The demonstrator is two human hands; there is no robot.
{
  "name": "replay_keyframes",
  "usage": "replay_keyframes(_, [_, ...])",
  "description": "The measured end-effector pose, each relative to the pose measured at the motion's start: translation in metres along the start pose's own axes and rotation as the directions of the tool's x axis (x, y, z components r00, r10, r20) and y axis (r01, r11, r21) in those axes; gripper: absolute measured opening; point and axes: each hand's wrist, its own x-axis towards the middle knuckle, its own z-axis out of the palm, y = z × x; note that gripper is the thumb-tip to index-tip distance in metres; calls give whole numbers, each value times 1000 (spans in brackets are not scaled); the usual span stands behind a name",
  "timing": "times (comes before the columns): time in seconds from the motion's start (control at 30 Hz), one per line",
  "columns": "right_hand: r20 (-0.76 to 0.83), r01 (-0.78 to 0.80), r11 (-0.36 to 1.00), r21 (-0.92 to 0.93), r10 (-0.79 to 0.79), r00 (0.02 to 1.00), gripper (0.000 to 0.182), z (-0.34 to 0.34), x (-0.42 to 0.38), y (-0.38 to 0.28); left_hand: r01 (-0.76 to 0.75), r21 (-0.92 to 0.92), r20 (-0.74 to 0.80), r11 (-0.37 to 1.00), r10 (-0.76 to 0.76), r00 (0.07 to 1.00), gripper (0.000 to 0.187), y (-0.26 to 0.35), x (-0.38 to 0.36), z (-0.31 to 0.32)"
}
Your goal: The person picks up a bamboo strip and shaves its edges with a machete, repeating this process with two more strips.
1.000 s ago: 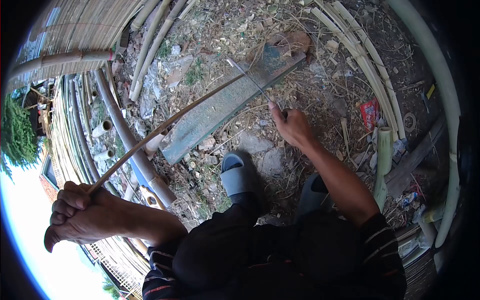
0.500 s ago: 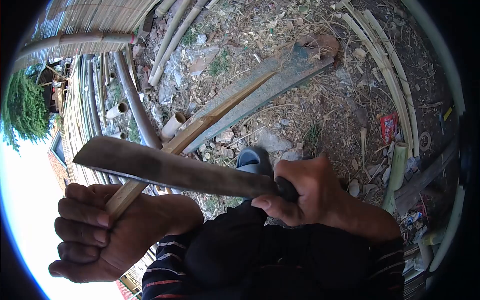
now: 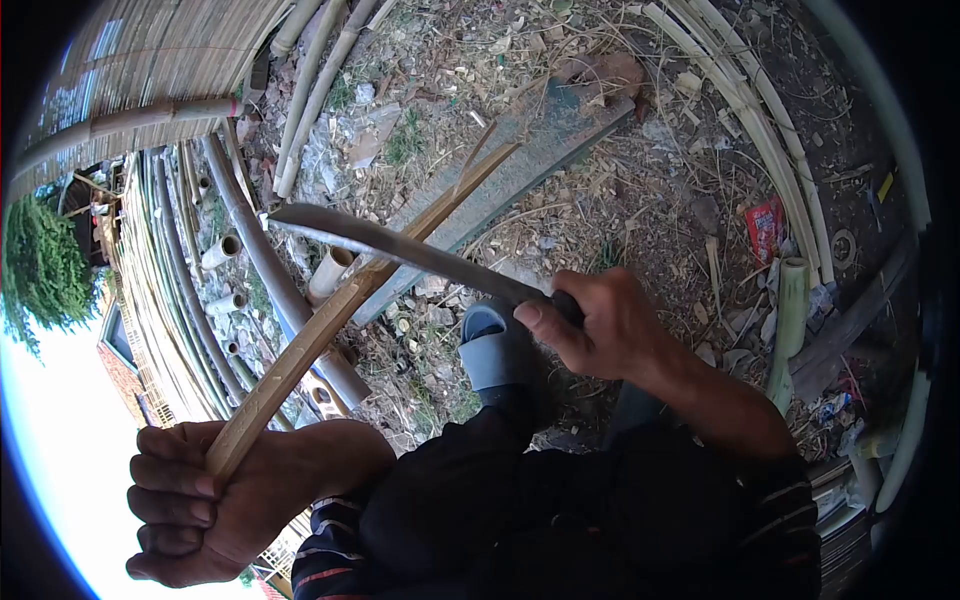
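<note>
My left hand (image 3: 235,500) is wrapped round the near end of a long wooden stick (image 3: 305,355), which slants away up and to the right. Its far end overlaps a grey-green plank (image 3: 460,220) on the ground. My right hand (image 3: 605,325) grips the dark handle of a machete (image 3: 400,248). The broad blade points left and crosses the stick around its middle in this view. A thin shaving (image 3: 472,155) stands up from the stick near its far end.
Several bamboo poles (image 3: 255,210) and cut bamboo tubes (image 3: 330,270) lie at the left. A grey sandal (image 3: 490,355) on my foot is below the blade. Split bamboo strips (image 3: 750,110), a red wrapper (image 3: 765,230) and a green bamboo piece (image 3: 790,320) are at the right, among scattered chips.
My right hand and the machete have moved up and away, from near my left hand to farther along the stick. A raised shaving now shows near the far end.
</note>
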Motion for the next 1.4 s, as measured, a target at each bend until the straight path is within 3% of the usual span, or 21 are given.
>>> replay_keyframes(0.03, [-100,246,969,-37,-249,963,70,3,-2,0,-19,10,-21,1000,19,1000,51,1,0,1])
replay_keyframes(0.1, [-119,214,975,-60,-220,968,72,13,11,38,27,2,-29,1000,-27,999,51,-2,5,-1])
replay_keyframes(0.17, [-5,-355,930,-98,356,935,62,8,30,67,15,72,-82,997,-9,997,51,-10,9,-2])
replay_keyframes(0.23, [3,-333,937,-105,335,942,64,2,21,53,66,104,-4,992,-66,998,51,-16,18,-15])
replay_keyframes(0.3, [-26,25,992,-125,-29,999,69,2,1,34,88,41,-26,995,-87,996,51,-18,18,-12])
replay_keyframes(0.37, [-87,91,990,-107,-100,991,72,15,0,72,129,27,7,991,-129,992,52,-14,20,-24])
replay_keyframes(0.43, [-92,-472,843,-259,464,881,71,5,25,103,146,-31,33,989,-145,989,52,-13,20,-25])
replay_keyframes(0.5, [-103,-454,858,-241,443,891,72,-2,21,89,139,-24,48,990,-138,989,51,-13,19,-22])
replay_keyframes(0.57, [-109,-243,936,-254,221,969,76,2,2,82,141,-2,83,990,-140,987,53,-12,17,-19])
replay_keyframes(0.63, [-115,-315,905,-286,294,949,77,0,0,103,182,85,204,980,-196,959,55,-7,19,-22])
replay_keyframes(0.73, [-100,-563,765,-312,562,821,80,-16,16,89,294,-56,350,954,-257,901,41,8,16,-19])
replay_keyframes(0.77, [-86,-558,770,-309,562,823,80,-18,12,68,407,-110,405,907,-333,852,37,15,16,-18])
replay_keyframes(0.8, [-64,-498,839,-219,497,866,77,-20,10,47,498,-325,616,804,-220,756,30,13,19,-30])
replay_keyframes(0.93, [-37,-29,998,56,31,999,59,-24,-11,-48,442,-466,471,766,-208,857,14,28,-6,-26])
replay_keyframes(1.07, [-125,446,895,-1,-443,888,54,-9,-16,-80,395,-454,369,799,-235,899,13,36,-14,-20])
replay_keyframes(1.1, [-121,450,893,6,-446,887,54,-6,-13,-75,399,-457,363,795,-242,900,13,35,-14,-20])
replay_keyframes(1.17, [-3,-34,998,47,34,999,64,0,-1,-55,402,-464,348,789,-255,902,14,35,-14,-22])
replay_keyframes(1.2, [36,-121,992,26,120,992,64,-1,3,-50,384,-434,305,815,-268,914,15,34,-14,-25])
replay_keyframes(1.33, [-27,213,973,84,-211,977,67,-3,-15,-43,417,-480,337,772,-277,900,14,33,-14,-26])
replay_keyframes(1.37, [-31,203,976,76,-201,979,67,5,-10,-21,414,-464,350,783,-267,898,14,32,-12,-26])
replay_keyframes(1.4, [-41,-26,998,54,28,999,66,16,1,7,404,-458,361,792,-249,898,14,31,-11,-24])
